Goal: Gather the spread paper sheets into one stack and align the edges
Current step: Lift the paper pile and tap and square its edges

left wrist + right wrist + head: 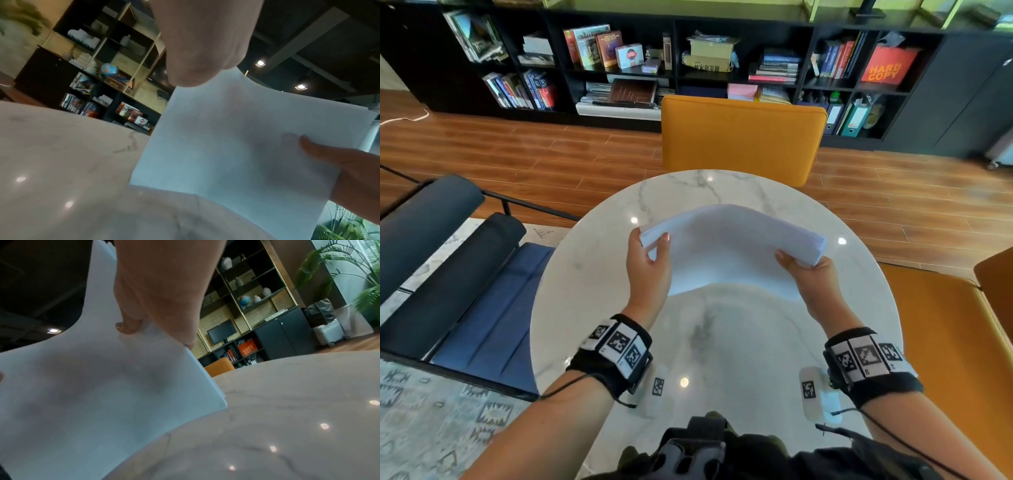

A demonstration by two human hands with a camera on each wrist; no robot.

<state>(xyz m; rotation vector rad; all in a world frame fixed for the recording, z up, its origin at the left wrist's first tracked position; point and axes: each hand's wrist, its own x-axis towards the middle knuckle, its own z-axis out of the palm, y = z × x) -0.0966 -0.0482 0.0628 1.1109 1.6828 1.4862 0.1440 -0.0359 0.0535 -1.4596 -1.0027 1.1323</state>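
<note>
A stack of white paper sheets (729,246) is held above the round marble table (715,342), bowed upward in the middle. My left hand (649,260) grips its left end, thumb on top. My right hand (810,274) grips the right end, thumb on the near face. In the left wrist view the paper stack (236,146) stands on edge near the tabletop, with the right hand's thumb (320,149) lying on it. In the right wrist view the paper stack (92,394) shows several sheet edges at its lower right corner, close to the table (287,418).
An orange chair (743,137) stands at the table's far side, another orange seat (945,342) at the right, and a blue chair (493,291) at the left. A dark bookshelf (688,61) lines the back wall. Wooden floor surrounds the table.
</note>
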